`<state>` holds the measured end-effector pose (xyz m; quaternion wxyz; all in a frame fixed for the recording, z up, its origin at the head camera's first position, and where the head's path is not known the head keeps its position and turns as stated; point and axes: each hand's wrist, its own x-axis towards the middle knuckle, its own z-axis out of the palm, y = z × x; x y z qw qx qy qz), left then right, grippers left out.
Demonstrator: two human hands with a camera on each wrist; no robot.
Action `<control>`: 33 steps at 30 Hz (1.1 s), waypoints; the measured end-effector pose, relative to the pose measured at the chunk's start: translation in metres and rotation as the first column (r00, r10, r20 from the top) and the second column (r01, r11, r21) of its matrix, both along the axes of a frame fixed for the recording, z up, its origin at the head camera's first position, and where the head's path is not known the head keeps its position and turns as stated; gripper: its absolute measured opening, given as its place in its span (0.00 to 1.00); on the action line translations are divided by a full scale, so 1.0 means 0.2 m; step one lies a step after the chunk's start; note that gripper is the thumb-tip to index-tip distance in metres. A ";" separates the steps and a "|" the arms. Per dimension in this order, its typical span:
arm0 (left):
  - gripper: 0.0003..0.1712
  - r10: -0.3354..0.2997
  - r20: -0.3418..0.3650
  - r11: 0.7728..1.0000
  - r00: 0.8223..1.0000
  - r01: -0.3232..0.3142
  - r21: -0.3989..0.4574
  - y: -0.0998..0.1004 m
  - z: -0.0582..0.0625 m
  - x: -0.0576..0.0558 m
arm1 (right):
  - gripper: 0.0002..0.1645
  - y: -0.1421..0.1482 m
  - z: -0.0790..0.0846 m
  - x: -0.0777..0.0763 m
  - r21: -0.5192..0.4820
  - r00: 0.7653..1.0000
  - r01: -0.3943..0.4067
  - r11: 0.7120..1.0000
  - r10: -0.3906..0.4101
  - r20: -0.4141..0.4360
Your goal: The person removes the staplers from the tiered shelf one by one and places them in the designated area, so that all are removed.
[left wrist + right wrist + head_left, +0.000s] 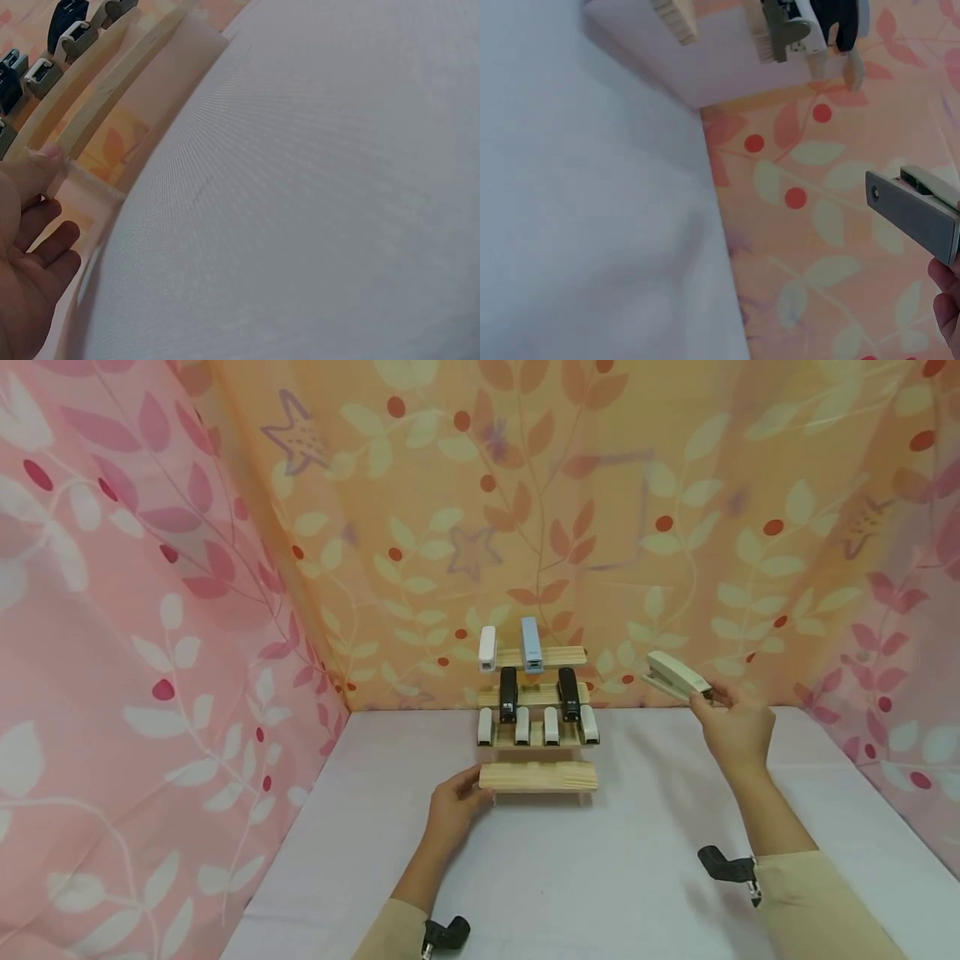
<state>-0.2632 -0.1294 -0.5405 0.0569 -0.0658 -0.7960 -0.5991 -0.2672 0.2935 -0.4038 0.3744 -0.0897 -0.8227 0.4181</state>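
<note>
The hands are well apart, the right hand (738,727) gripping a cream stapler (678,677) by its near end, in the air to the right of a 4-tier wooden rack (538,696), and the left hand (452,810) pinching the left end of that rack's lowest shelf (538,777). Above that shelf sit 4 small white staplers (485,727), then 2 black staplers (508,693), then a white stapler (487,647) beside a light blue stapler (532,645) on top. The rack stands on a white-covered desk (615,877), with orange floral cloth (420,527) behind.
</note>
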 end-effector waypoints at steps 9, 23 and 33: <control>0.35 0.004 -0.005 1.000 1.000 -0.004 -0.013 -0.02 -0.01 -0.01 | 0.23 -0.02 -0.18 0.02 -0.023 0.996 0.046 0.999 -0.044 0.076; 0.33 0.015 0.008 1.000 1.000 -0.015 -0.009 -0.01 -0.01 0.01 | 0.24 -0.06 -0.40 0.01 -0.037 0.989 0.055 0.998 -0.050 0.137; 0.32 0.007 0.012 1.000 1.000 -0.007 0.002 0.00 0.00 0.01 | 0.26 -0.10 -0.46 -0.02 -0.064 0.981 0.037 0.997 -0.024 0.192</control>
